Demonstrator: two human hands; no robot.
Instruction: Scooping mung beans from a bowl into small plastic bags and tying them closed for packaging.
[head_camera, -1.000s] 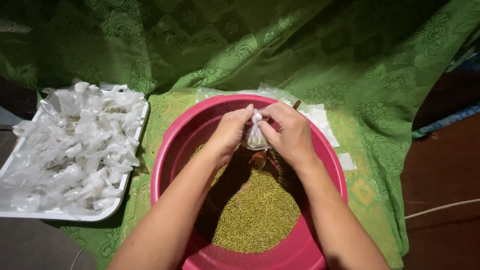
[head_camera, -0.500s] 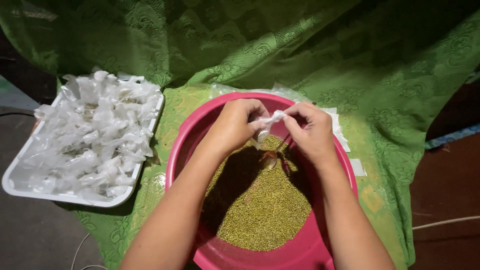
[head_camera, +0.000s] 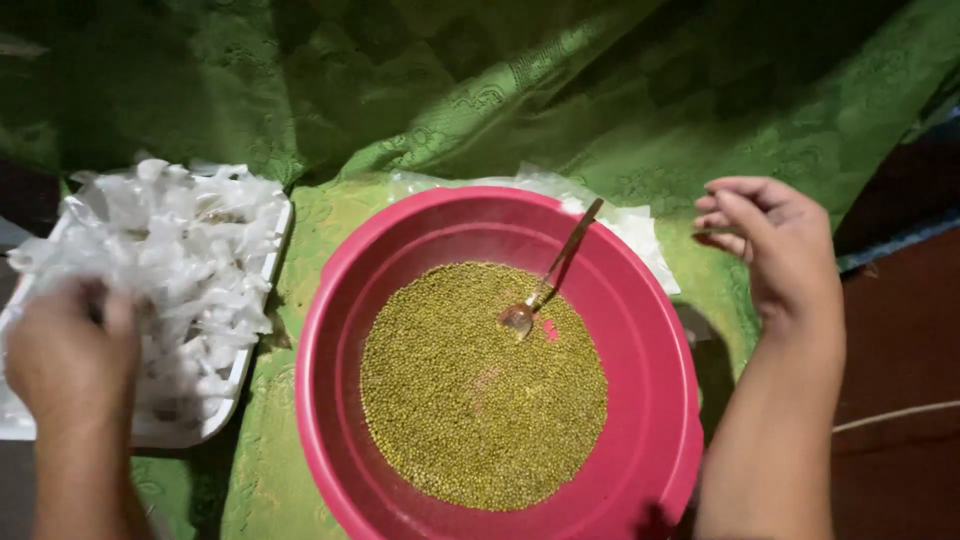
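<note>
While the left hand (head_camera: 70, 355) rests curled among tied plastic packets (head_camera: 180, 260) in a white tray (head_camera: 190, 430), the right hand (head_camera: 775, 245) hovers empty, fingers loosely bent, beside the pink basin (head_camera: 640, 330) of green grains (head_camera: 480, 390) with a spoon (head_camera: 550, 275)

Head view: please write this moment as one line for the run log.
left hand on tray of small bags | right hand beside basin | spoon in grains

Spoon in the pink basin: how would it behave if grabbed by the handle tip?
The spoon looks like thin metal, so probably stiff and light. Its bowl rests in the loose green grains, which would likely shift and spill off. The handle leans on the sloped wall of the pink basin, so it may slide sideways.
</note>
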